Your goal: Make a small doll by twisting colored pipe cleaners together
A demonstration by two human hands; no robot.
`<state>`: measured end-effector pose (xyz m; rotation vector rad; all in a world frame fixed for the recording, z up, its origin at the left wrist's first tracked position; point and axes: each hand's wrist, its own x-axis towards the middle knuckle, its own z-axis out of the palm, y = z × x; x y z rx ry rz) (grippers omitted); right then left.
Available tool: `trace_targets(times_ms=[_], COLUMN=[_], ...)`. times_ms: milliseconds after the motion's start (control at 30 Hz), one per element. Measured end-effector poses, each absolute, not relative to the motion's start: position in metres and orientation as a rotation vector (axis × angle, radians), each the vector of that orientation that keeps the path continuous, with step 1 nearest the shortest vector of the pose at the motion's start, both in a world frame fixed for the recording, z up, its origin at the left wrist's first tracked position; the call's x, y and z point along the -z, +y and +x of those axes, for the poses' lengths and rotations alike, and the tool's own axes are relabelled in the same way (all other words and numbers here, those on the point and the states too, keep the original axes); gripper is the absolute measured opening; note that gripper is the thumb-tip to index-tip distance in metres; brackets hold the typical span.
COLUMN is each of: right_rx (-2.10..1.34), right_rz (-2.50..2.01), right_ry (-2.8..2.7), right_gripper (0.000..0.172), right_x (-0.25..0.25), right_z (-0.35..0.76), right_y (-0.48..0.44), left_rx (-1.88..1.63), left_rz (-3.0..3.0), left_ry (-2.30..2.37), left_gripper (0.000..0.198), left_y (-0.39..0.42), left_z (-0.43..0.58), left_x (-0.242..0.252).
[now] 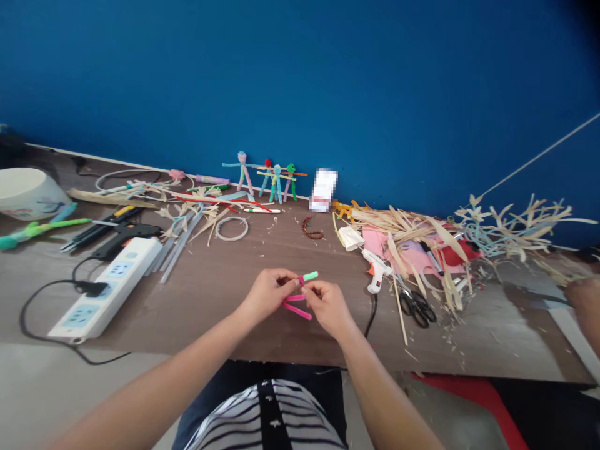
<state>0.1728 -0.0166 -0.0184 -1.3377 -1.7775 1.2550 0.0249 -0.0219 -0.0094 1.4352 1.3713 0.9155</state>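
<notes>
**Blue wall [300,81] and brown surface [201,306]: pink pipe cleaners [296,310] pinched by both hands**

Pink pipe cleaners are gripped above the middle of the surface by the left hand [268,295] and the right hand [328,306]. Both hands are brought close together, and the fingertips are clamped around a magenta joint [302,281]. A mint-green pipe-cleaner end [310,275] is left sticking out up and to the right, while two pink lengths are splayed below the hands.

Just right of the right hand, a black power cord [370,315] is seen, with a white-and-orange hot glue gun [375,270] and black-handled scissors [415,307] beyond it. Dried palm strips [403,228] are heaped on pink paper [377,242] further right. To the left, a white power strip [105,287] and a black glue gun [124,237] are laid beside loose glue sticks [178,250]. Pipe-cleaner figures [267,178] are propped against the wall, and a white bowl [28,194] is placed at the far left. A second person's forearm [582,306] is cut off by the right edge.
</notes>
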Motion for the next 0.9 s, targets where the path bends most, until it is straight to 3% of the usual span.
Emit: trace_targets(times_ms=[200,333,433,667,767,900], right_rx=[-0.728,-0.528,-0.705,-1.793,-1.818,-1.487], right_rz=[-1.481,-1.523,-1.420,-1.237,-1.239,-1.304], right_ry=[-2.305,-2.521,-2.442,-1.758,-1.597,-1.771], right_gripper=[0.016,0.016,0.014,0.019,0.023,0.027], right_x=[-0.011,-0.034,-0.041,-0.011,0.006,0.010], right_z=[0.178,0.186,0.194,0.197,0.187,0.177], right_y=[-0.032,-0.029,-0.014,0.007,-0.006,-0.026], left_rx=[-0.853,-0.674,-0.625,-0.985,-1.041,-0.961], left_rz=[2.280,2.669,2.752,2.385,2.238,2.215], left_ry=[1.590,1.437,1.273,1.289,1.426,1.558], left_gripper=[0.017,0.021,0.022,0.021,0.021,0.017], left_y=[-0.028,-0.030,-0.031,-0.035,-0.036,-0.034], left_z=[0.026,0.026,0.023,0.018,0.021,0.022], left_x=[0.006,-0.001,-0.008,-0.010,-0.004,0.005])
